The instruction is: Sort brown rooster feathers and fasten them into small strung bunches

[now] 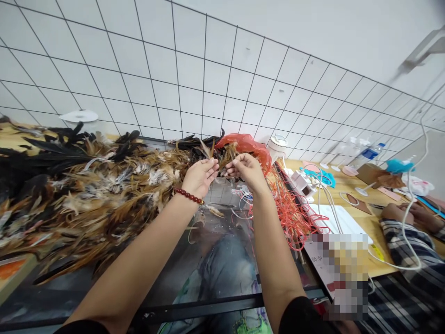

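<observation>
My left hand [200,177], with a dark red bead bracelet [188,195] at the wrist, pinches a light brown feather [207,149] that sticks up from its fingertips. Close by on the right, my right hand [247,170] has its thumb and fingers together; what they hold, if anything, is too small to make out. Both hands are above the far part of a dark glossy tabletop [219,241]. A large heap of brown, white and black feathers [135,195] spreads to the left. More brown feathers [227,153] lie behind the hands, against a red plastic bag [245,141].
Tangled red cord [288,208] lies right of my right forearm. Beyond it, a wooden table [378,227] bears a white power strip [302,185], cables and a water bottle [373,150]. Another person's plaid sleeve [406,246] is at right. A wire grid [177,60] stands behind.
</observation>
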`<state>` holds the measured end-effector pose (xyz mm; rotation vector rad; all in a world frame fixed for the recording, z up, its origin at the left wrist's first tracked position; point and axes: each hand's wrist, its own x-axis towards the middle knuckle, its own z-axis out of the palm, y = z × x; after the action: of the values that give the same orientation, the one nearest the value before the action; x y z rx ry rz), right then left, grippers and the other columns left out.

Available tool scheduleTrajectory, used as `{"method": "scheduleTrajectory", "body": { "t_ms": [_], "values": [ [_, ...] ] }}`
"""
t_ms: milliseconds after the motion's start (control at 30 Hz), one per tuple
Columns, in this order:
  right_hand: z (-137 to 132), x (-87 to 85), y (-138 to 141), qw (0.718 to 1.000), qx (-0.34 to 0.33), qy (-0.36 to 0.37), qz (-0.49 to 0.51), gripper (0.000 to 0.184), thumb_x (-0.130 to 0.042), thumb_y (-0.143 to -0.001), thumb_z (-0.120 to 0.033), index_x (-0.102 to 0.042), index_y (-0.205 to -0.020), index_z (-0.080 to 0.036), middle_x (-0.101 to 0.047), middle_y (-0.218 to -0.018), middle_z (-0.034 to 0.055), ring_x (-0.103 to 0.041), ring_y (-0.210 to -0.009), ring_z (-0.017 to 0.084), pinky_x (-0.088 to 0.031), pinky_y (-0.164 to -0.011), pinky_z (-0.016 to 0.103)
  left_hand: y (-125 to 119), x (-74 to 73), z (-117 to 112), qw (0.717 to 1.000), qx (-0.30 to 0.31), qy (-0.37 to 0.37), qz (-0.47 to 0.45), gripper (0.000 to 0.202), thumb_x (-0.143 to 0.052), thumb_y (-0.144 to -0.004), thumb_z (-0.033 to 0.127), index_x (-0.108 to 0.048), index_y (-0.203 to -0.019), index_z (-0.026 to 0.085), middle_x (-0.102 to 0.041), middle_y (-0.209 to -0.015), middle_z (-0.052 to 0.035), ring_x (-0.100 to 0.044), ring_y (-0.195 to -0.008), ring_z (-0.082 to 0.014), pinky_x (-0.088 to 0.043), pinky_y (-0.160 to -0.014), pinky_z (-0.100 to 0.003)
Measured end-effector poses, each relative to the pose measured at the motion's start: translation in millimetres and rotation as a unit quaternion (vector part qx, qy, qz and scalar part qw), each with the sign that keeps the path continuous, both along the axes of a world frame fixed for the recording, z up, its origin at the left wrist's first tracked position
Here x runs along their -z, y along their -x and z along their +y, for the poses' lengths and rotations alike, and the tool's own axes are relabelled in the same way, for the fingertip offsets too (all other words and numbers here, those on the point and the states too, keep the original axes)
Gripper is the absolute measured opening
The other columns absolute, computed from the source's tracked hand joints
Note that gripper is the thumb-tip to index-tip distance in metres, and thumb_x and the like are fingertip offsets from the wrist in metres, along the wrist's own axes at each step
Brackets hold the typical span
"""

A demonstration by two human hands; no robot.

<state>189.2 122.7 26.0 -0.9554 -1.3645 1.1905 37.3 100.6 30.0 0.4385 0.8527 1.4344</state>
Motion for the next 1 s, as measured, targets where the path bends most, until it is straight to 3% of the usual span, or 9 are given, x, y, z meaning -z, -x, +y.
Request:
{"method": "scheduleTrajectory", "body": {
  "t_ms": [100, 200, 467, 833, 933, 1000],
  "values": [
    [-2.6, -5.9, -3.3, 0.998, 0.014, -0.008, 0.057, 0.016, -0.063, -0.082, -0.025, -0.049, -0.08, -0.02, -0.07, -0.07, -0.0017, -0.065, -0.058, 0.008, -0.054, -0.059, 0.021, -2.9, 6.2, -0.1, 0.997, 0.08, -0.003, 0.019, 0.011, -0.064, -0.082, 0.009, -0.056, -0.077, 0.015, -0.072, -0.082, -0.0066, -0.07, -0.078, -0.0152, -0.052, -0.085, -0.033],
    [-4.3, -8.6, -4.1, 0.998, 0.035, -0.02, 0.041, 0.018, -0.065, -0.082, -0.027, -0.049, -0.08, -0.02, -0.07, -0.071, -0.0013, -0.066, -0.059, 0.008, -0.055, -0.059, 0.02, -2.5, 11.9, 0.5, 0.99, 0.14, -0.005, 0.028, 0.009, -0.064, -0.082, 0.008, -0.058, -0.078, 0.014, -0.073, -0.083, -0.0105, -0.071, -0.079, -0.0184, -0.054, -0.085, -0.036],
    [-5.1, -8.6, -2.2, 0.998, 0.028, -0.034, -0.04, 0.016, -0.062, -0.083, -0.03, -0.05, -0.08, -0.02, -0.069, -0.073, -0.0004, -0.066, -0.061, 0.008, -0.055, -0.058, 0.02, 1.0, 16.2, 3.6, 0.984, 0.16, -0.02, 0.07, 0.007, -0.067, -0.079, 0.004, -0.065, -0.074, 0.009, -0.07, -0.069, -0.0086, -0.067, -0.063, -0.0124, -0.056, -0.065, -0.023],
    [-7.8, -13.0, -1.1, 0.998, 0.027, -0.009, -0.064, 0.009, -0.057, -0.084, -0.025, -0.051, -0.083, -0.019, -0.066, -0.074, -0.0005, -0.066, -0.064, 0.01, -0.055, -0.065, 0.025, 0.3, 16.3, -1.6, 0.949, 0.219, -0.052, 0.221, 0.012, -0.081, -0.068, 0.013, -0.071, -0.067, 0.006, -0.071, -0.067, -0.0145, -0.066, -0.056, -0.0157, -0.054, -0.059, -0.027],
    [-6.8, -10.9, -4.7, 0.982, 0.082, -0.048, -0.165, 0.007, -0.056, -0.084, -0.024, -0.057, -0.088, -0.018, -0.066, -0.076, -0.0004, -0.066, -0.068, 0.011, -0.054, -0.07, 0.026, 4.4, 14.9, 2.6, 0.968, 0.158, -0.051, 0.189, 0.008, -0.077, -0.072, 0.012, -0.07, -0.069, 0.007, -0.071, -0.073, -0.0124, -0.067, -0.063, -0.0147, -0.055, -0.063, -0.026],
    [-7.3, -9.0, -5.5, 0.946, 0.077, -0.065, -0.307, 0.007, -0.06, -0.081, -0.02, -0.063, -0.086, -0.017, -0.069, -0.078, 0.0005, -0.066, -0.072, 0.012, -0.052, -0.074, 0.025, 10.6, 12.7, 7.6, 0.986, 0.083, -0.051, 0.135, 0.005, -0.074, -0.075, 0.009, -0.069, -0.073, 0.009, -0.07, -0.072, -0.0078, -0.066, -0.065, -0.0113, -0.055, -0.064, -0.023]
  ]
}}
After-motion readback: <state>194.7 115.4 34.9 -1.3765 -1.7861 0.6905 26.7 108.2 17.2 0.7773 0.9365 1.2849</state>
